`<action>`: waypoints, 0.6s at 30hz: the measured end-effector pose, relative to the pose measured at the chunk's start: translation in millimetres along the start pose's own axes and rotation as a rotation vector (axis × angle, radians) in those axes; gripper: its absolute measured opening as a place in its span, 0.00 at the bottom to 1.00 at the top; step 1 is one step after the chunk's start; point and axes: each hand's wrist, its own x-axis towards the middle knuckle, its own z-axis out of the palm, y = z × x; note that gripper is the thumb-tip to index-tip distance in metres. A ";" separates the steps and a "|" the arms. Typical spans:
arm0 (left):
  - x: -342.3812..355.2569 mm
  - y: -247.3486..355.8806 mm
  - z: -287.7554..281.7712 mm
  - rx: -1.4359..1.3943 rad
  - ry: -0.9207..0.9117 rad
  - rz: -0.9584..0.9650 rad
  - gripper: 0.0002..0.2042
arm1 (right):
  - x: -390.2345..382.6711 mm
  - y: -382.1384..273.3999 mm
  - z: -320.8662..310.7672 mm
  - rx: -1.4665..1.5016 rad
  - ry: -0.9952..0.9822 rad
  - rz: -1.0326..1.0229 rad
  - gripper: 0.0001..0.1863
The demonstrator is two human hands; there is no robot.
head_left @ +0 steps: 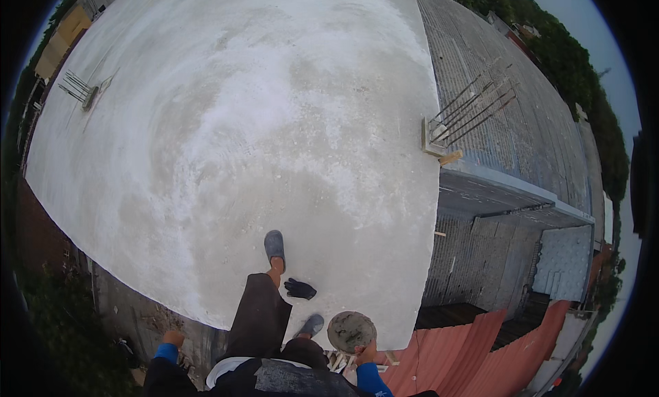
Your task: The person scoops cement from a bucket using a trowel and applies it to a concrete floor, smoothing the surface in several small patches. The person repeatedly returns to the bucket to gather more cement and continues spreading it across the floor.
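Observation:
A round bucket [330, 323] holding wet grey mortar [350, 331] is beside my right foot, close to the slab's corner. My right hand [366, 353] grips its near right rim, fingers over the edge. Away to the left, my left hand [174, 338] hangs out from my body past the slab's near edge. Nothing shows in it, and its fingers are hidden from above. A dark work glove [300, 289] lies on the concrete between my two grey clogs [274, 246], touching neither hand.
The pale concrete slab [274, 136] drops off along its near and right edges. Rebar stubs [473, 110] rise at the right edge, others [79, 89] at far left. Beyond the right edge lie a corrugated grey roof [508, 108] and red metal sheets [449, 356], lower down.

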 end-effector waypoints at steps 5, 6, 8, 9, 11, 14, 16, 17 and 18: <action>110.1 -0.4 -147.2 -0.616 -0.059 0.019 0.30 | -76.2 -88.7 122.3 0.114 0.299 0.118 0.30; 120.8 -13.8 -199.9 -0.716 -0.108 0.020 0.32 | -95.0 -104.5 148.5 0.142 0.305 0.118 0.30; 116.4 -33.1 -312.6 -0.916 -0.196 -0.083 0.27 | -126.9 -137.5 203.8 0.174 0.292 0.071 0.30; 110.3 -52.5 -392.4 -0.640 0.382 0.128 0.25 | -141.8 -155.5 234.8 0.197 0.265 0.049 0.29; 81.9 -84.9 -556.6 -1.105 1.027 0.225 0.25 | -166.9 -184.6 299.7 0.254 0.209 0.037 0.29; 29.3 -139.6 -794.0 -1.111 1.286 0.375 0.23 | -192.0 -226.9 400.6 0.304 0.131 0.016 0.29; 1.5 -170.6 -909.3 -1.138 1.334 0.514 0.23 | -200.0 -256.8 469.6 0.323 0.087 0.001 0.29; -7.4 -185.8 -956.1 -1.027 1.372 0.529 0.23 | -202.5 -271.3 504.8 0.331 0.070 -0.005 0.29; -11.7 -200.5 -991.9 -0.921 1.432 0.557 0.23 | -204.3 -286.3 540.8 0.337 0.057 -0.010 0.29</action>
